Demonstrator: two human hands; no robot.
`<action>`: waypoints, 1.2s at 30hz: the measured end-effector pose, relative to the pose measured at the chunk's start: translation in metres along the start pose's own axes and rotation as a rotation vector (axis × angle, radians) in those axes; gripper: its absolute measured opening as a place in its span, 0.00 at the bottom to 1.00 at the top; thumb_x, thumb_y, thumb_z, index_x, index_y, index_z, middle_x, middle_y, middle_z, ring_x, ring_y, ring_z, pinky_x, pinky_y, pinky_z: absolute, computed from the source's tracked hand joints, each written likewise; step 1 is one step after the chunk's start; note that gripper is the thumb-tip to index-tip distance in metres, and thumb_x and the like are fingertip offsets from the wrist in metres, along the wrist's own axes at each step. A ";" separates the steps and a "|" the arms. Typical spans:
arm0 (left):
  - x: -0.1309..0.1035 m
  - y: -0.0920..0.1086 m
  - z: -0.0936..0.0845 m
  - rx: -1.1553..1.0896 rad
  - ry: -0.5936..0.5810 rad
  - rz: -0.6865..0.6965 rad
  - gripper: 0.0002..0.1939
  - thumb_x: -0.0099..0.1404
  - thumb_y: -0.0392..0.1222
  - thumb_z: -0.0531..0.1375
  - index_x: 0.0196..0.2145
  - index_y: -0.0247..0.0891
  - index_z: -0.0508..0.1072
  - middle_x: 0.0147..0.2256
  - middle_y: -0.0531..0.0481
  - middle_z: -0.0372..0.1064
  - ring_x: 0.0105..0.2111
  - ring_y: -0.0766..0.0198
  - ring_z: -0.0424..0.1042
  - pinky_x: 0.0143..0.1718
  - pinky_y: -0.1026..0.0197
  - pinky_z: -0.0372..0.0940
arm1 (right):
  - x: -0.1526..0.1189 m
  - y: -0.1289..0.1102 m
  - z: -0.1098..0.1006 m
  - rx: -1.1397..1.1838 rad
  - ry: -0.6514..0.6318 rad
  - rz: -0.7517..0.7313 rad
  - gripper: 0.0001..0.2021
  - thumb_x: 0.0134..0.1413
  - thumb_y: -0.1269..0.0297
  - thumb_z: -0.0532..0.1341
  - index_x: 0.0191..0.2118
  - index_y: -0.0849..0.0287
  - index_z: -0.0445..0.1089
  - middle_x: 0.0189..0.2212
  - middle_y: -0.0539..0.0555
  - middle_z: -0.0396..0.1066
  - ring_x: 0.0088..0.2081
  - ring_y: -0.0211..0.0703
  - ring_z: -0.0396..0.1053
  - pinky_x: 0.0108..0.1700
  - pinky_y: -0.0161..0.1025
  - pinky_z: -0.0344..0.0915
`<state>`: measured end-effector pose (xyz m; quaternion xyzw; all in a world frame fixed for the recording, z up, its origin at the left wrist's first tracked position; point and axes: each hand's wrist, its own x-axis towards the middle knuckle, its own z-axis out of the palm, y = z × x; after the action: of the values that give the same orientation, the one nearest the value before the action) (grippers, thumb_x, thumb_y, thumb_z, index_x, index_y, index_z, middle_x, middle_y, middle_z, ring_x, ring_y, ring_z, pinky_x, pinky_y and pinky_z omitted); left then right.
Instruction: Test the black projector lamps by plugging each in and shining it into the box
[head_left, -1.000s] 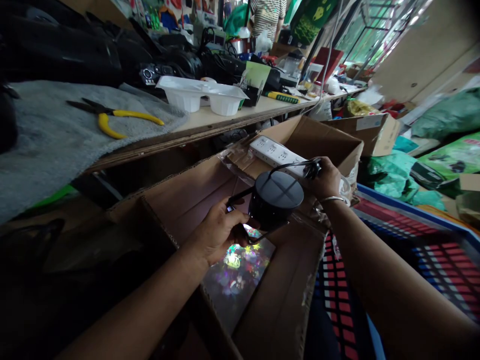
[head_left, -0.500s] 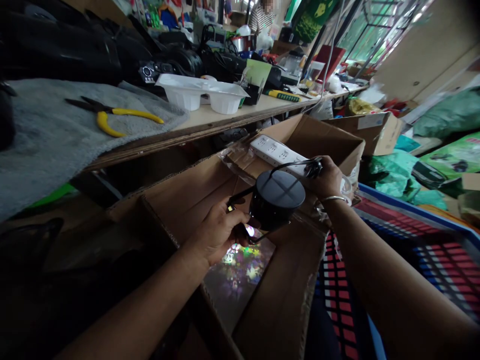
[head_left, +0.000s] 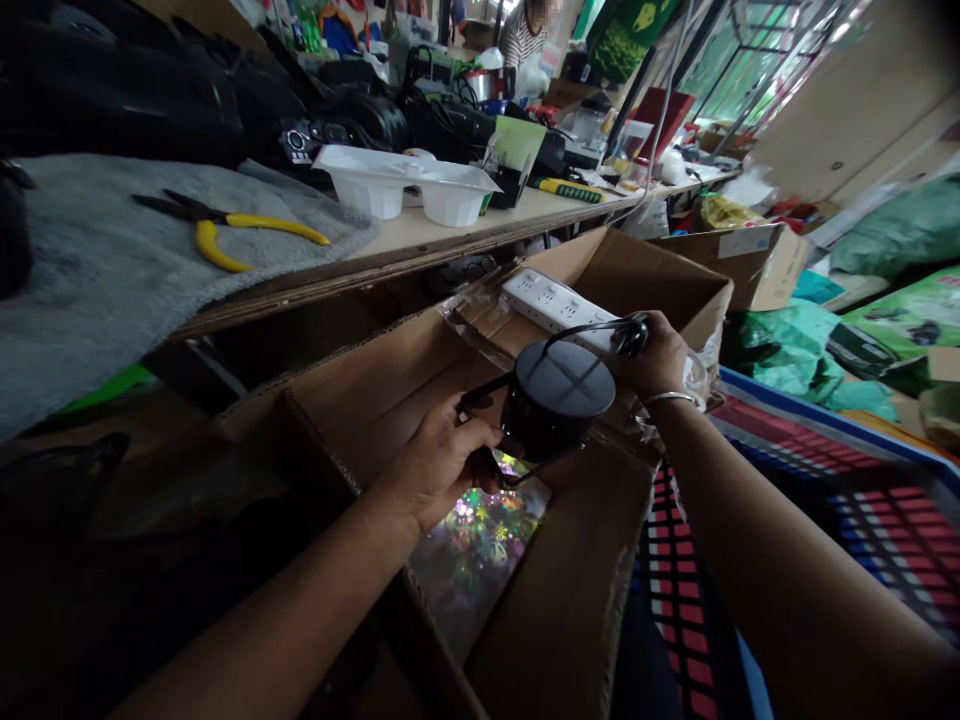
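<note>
A black round projector lamp (head_left: 559, 400) hangs over an open cardboard box (head_left: 577, 560), tilted, with its flat back toward me. My left hand (head_left: 442, 465) is closed around the lamp's black bracket, at its left side. Coloured flower-like light spots (head_left: 495, 520) fall on the pale sheet at the bottom of the box. A bunched black cable (head_left: 630, 335) is gripped in my right hand (head_left: 660, 360), beside the white power strip (head_left: 559, 305). The right fingers cover the strip's near end, so whether a plug sits in it is hidden.
Yellow-handled pliers (head_left: 259, 228) lie on a grey cloth (head_left: 82, 250) on the workbench at left. A white plastic tray (head_left: 405, 185) stands near the bench edge. To the right is a blue-rimmed basket (head_left: 825, 430). Another person (head_left: 521, 40) is at the far back.
The light pattern in the box has changed from blurred patches to sharper, multicoloured flower shapes. Both hands and the lamp stay nearly in place.
</note>
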<state>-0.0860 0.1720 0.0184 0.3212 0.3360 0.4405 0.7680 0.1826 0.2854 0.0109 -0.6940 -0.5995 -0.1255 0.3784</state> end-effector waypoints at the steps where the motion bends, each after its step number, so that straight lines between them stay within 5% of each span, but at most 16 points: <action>1: 0.000 0.000 0.000 0.001 0.002 -0.003 0.20 0.47 0.31 0.58 0.40 0.36 0.63 0.29 0.52 0.67 0.18 0.69 0.64 0.11 0.68 0.54 | 0.000 0.000 0.000 0.000 0.005 -0.002 0.08 0.42 0.67 0.57 0.33 0.57 0.67 0.26 0.55 0.70 0.27 0.46 0.64 0.29 0.39 0.58; 24: -0.002 0.001 0.000 0.051 0.000 -0.041 0.14 0.48 0.30 0.56 0.35 0.34 0.62 0.23 0.49 0.70 0.14 0.69 0.62 0.11 0.70 0.55 | 0.000 -0.002 -0.002 -0.003 -0.031 0.017 0.08 0.43 0.67 0.57 0.34 0.59 0.67 0.30 0.58 0.71 0.30 0.48 0.66 0.32 0.41 0.60; 31: -0.001 0.002 0.001 0.012 0.012 -0.035 0.23 0.47 0.29 0.56 0.43 0.34 0.58 0.23 0.53 0.67 0.15 0.69 0.63 0.11 0.70 0.55 | 0.000 -0.002 -0.002 0.008 -0.029 0.006 0.08 0.43 0.68 0.56 0.34 0.58 0.66 0.30 0.58 0.71 0.29 0.47 0.65 0.33 0.41 0.60; 36: -0.001 -0.001 0.001 0.006 0.008 -0.031 0.20 0.47 0.29 0.57 0.40 0.35 0.60 0.24 0.54 0.67 0.16 0.69 0.63 0.12 0.69 0.56 | 0.001 -0.002 -0.002 -0.007 -0.050 0.034 0.09 0.43 0.68 0.56 0.34 0.59 0.66 0.31 0.58 0.70 0.30 0.48 0.66 0.34 0.42 0.60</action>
<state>-0.0852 0.1710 0.0187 0.3166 0.3453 0.4287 0.7725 0.1815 0.2848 0.0132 -0.7084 -0.5964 -0.1038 0.3630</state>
